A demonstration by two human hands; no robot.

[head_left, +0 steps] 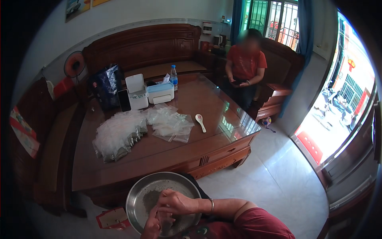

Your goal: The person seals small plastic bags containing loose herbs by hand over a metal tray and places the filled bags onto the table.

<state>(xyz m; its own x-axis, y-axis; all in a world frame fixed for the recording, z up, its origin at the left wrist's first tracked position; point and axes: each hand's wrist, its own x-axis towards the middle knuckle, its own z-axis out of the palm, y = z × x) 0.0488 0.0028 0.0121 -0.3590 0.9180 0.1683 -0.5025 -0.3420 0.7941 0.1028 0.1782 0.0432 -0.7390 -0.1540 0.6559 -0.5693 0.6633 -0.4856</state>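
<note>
A round metal pan (135,187) sits at my lap with dark, loose material (150,198) spread over its bottom. Above it, my right hand (174,202) is closed, its fingers pinched at the top of a clear plastic bag (165,218). Lower and to the left, my left hand (151,226) grips the same bag from the side. My fingers partly hide the bag, so its contents are unclear. On the table, filled clear bags (119,135) lie in overlapping rows beside a loose pile of flat bags (169,122).
A white spoon (200,122) lies on the wooden table (159,159). Behind the bags stand white containers (137,91), a phone (124,100), a dark bag (106,85) and a water bottle (174,77). Another person (246,63) sits beyond. A red box (112,218) is on the floor.
</note>
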